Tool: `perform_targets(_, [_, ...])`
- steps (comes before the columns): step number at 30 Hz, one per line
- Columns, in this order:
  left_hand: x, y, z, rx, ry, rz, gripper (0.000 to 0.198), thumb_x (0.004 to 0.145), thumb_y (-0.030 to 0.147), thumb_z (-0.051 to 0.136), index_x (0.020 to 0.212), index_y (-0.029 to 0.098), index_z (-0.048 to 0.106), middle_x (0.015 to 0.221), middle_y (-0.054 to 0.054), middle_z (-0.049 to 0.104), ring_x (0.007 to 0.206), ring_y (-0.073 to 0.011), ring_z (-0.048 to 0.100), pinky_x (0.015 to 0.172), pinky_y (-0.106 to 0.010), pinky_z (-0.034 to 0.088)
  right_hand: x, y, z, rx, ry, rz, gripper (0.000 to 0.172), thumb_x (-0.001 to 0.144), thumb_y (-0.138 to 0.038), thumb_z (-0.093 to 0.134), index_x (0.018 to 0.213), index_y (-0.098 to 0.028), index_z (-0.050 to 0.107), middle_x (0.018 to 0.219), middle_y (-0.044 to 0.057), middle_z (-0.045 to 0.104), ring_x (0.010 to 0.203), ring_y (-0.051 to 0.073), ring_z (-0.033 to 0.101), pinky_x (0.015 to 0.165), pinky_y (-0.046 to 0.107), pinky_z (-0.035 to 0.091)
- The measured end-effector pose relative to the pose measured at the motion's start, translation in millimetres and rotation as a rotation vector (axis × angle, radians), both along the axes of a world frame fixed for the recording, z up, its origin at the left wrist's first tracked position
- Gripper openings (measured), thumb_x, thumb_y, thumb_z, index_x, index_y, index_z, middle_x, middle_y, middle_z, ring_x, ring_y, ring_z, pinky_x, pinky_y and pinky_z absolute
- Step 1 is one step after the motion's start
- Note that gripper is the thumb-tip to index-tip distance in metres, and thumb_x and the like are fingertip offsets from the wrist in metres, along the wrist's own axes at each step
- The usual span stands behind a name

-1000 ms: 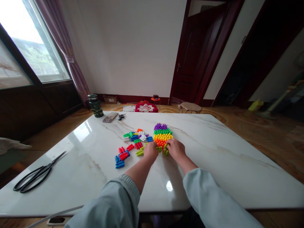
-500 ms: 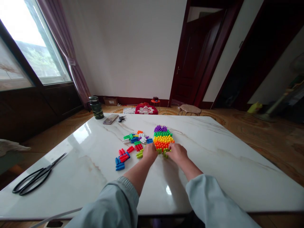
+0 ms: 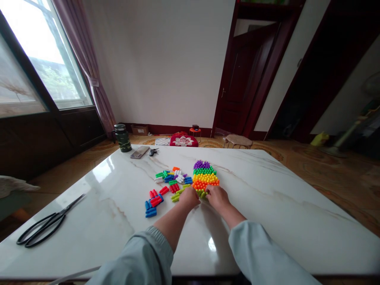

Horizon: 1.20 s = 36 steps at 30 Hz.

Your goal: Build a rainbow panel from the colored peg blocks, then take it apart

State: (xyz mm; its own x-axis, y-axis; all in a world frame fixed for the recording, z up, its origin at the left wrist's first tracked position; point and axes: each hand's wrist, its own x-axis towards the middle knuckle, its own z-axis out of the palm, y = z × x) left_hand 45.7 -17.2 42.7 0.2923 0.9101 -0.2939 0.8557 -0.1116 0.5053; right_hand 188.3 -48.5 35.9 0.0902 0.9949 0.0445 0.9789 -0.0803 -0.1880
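Note:
A block of upright plastic pegs stands on the white marble table, banded purple, green, yellow and orange from far to near. At its near edge sit a few yellow-green pegs. My left hand and my right hand both rest at that near edge, fingers curled onto the yellow-green pegs. Loose pegs lie to the left: a mixed pile, red ones and blue ones.
Black scissors lie near the table's left edge. A dark green bottle, a phone and keys sit at the far left corner. A stool and a red cushion are on the floor beyond.
The view has tilted up a little, so the table sits lower in frame. Both hands have stayed at the near edge of the peg block, drawing slightly closer together.

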Motion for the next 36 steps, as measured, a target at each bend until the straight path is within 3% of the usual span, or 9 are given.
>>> perform_targets(5, [0, 1, -5.1, -0.028, -0.029, -0.025, 0.021, 0.070, 0.018, 0.072, 0.091, 0.020, 0.075, 0.077, -0.006, 0.075, 0.068, -0.0168, 0.071, 0.065, -0.025, 0.057, 0, 2, -3.9, 0.013, 0.001, -0.022, 0.017, 0.080, -0.025, 0.064, 0.097, -0.022, 0.065, 0.090, 0.004, 0.072, 0.085, 0.019, 0.066, 0.066, 0.025, 0.041])
perform_targets(10, [-1, 1, -6.4, -0.058, -0.055, -0.037, 0.023, 0.071, 0.018, 0.070, 0.093, 0.020, 0.075, 0.073, -0.005, 0.074, 0.062, -0.0153, 0.070, 0.059, -0.022, 0.056, -2, -5, 9.0, -0.052, 0.004, -0.036, 0.014, 0.076, -0.034, 0.068, 0.085, -0.024, 0.070, 0.088, 0.003, 0.072, 0.084, 0.019, 0.066, 0.064, 0.025, 0.042])
perform_targets(13, [-2, 1, -6.6, -0.067, -0.067, -0.043, 0.021, 0.070, 0.016, 0.069, 0.091, 0.019, 0.076, 0.070, -0.005, 0.073, 0.059, -0.0142, 0.069, 0.055, -0.020, 0.055, -6, -9, 13.4, -0.174, 0.017, 0.021, 0.015, 0.073, -0.034, 0.069, 0.086, -0.027, 0.073, 0.092, 0.003, 0.073, 0.089, 0.021, 0.066, 0.065, 0.026, 0.043])
perform_targets(17, [-3, 0, -7.4, -0.068, -0.074, -0.049, 0.019, 0.070, 0.017, 0.070, 0.088, 0.019, 0.075, 0.067, -0.003, 0.072, 0.054, -0.0115, 0.066, 0.054, -0.019, 0.054, -10, -11, 10.1, -0.198, 0.026, 0.034, 0.028, 0.075, -0.031, 0.067, 0.102, -0.027, 0.072, 0.102, 0.006, 0.072, 0.096, 0.023, 0.066, 0.070, 0.028, 0.044])
perform_targets(21, [-10, 5, -2.6, -0.032, -0.063, -0.046, 0.008, 0.072, 0.020, 0.068, 0.076, 0.016, 0.075, 0.063, -0.003, 0.070, 0.053, -0.0106, 0.065, 0.055, -0.020, 0.054, -14, -10, 9.1, -0.244, 0.014, 0.064, 0.020, 0.075, -0.030, 0.066, 0.092, -0.025, 0.074, 0.099, 0.007, 0.072, 0.093, 0.023, 0.066, 0.069, 0.028, 0.043])
perform_targets(24, [-28, 15, 7.6, 0.108, -0.035, 0.023, 0.013, 0.077, 0.022, 0.063, 0.082, 0.017, 0.074, 0.077, -0.005, 0.073, 0.074, -0.0152, 0.069, 0.067, -0.023, 0.054, -18, -12, 13.2, -0.273, 0.013, 0.120, 0.017, 0.074, -0.030, 0.066, 0.088, -0.024, 0.075, 0.095, 0.006, 0.073, 0.090, 0.023, 0.067, 0.067, 0.027, 0.043])
perform_targets(28, [-71, 34, 14.7, 0.334, 0.052, 0.189, 0.030, 0.087, 0.019, 0.048, 0.111, 0.023, 0.066, 0.115, -0.008, 0.066, 0.110, -0.0209, 0.060, 0.088, -0.029, 0.049, -23, -13, 17.2, -0.242, 0.074, 0.188, 0.025, 0.074, -0.030, 0.065, 0.097, -0.022, 0.074, 0.093, 0.006, 0.073, 0.088, 0.021, 0.066, 0.066, 0.026, 0.042])
perform_targets(31, [-109, 46, 7.1, 0.413, 0.124, 0.252, 0.048, 0.086, 0.012, 0.045, 0.131, 0.026, 0.051, 0.134, -0.009, 0.054, 0.123, -0.0215, 0.051, 0.097, -0.031, 0.044, -27, -12, 15.6, -0.221, 0.136, 0.242, 0.029, 0.073, -0.030, 0.065, 0.100, -0.021, 0.073, 0.090, 0.005, 0.073, 0.086, 0.021, 0.066, 0.066, 0.026, 0.041])
perform_targets(36, [-145, 63, -11.2, 0.382, 0.214, 0.189, 0.063, 0.080, 0.004, 0.049, 0.137, 0.030, 0.045, 0.145, -0.005, 0.045, 0.128, -0.0203, 0.047, 0.100, -0.029, 0.042, -37, -12, 18.0, -0.189, 0.227, 0.293, 0.031, 0.070, -0.027, 0.067, 0.100, -0.023, 0.073, 0.089, 0.003, 0.074, 0.085, 0.020, 0.066, 0.069, 0.026, 0.042])
